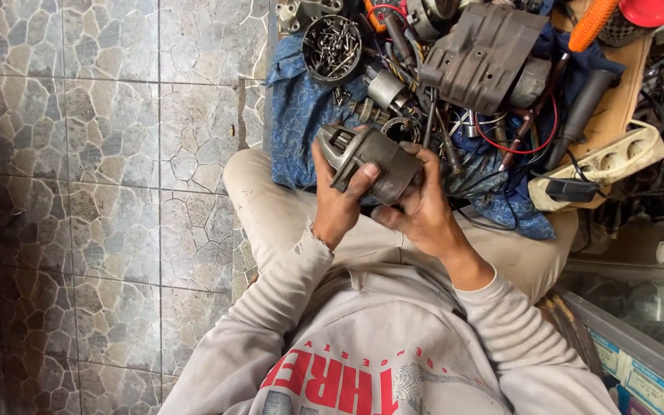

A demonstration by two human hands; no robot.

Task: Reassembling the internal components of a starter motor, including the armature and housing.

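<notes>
I have both hands clamped on the grimy metal motor housing (369,163) over my lap, left hand (340,201) wrapping its open barrel end, right hand (422,209) cupping the rounded end, and it looks heavy, rigid and greasy, best gripped round the barrel, above the blue cloth (301,115) strewn with parts.

This looks like a small repair workshop worked from the floor. A person sits on grey stone-pattern floor tiles (109,154), with a blue cloth (301,123) spread at the far side. On it lie a round tin of screws (332,48), grey machine housings (482,58), loose wires (524,146) and, to the right, a cream power strip (609,161).
</notes>
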